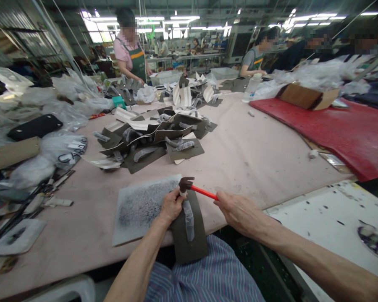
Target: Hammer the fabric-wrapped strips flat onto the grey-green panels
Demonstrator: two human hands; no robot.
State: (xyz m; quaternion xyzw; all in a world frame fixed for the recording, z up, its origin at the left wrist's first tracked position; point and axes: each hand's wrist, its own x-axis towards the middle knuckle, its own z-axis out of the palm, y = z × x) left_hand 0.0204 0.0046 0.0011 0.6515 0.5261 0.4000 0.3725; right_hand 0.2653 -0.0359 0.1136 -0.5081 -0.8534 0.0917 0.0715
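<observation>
My right hand (236,209) is closed round the red handle of a small hammer (189,185), whose dark head hovers just over the table edge. My left hand (171,206) pinches the top of a dark olive leather piece (189,235) that hangs over the table's front edge onto my lap; a pale strip runs down its middle. The hammer head sits right above the spot where my left fingers grip the piece. To the left of it lies a grey, speckled work pad (141,207).
A heap of similar olive and cream cut pieces (154,138) fills the table's middle. Plastic bags and tools (34,159) crowd the left side. A red mat (334,130) and a cardboard box (305,97) lie at right, a white board (330,218) near right. Other people work at the far end.
</observation>
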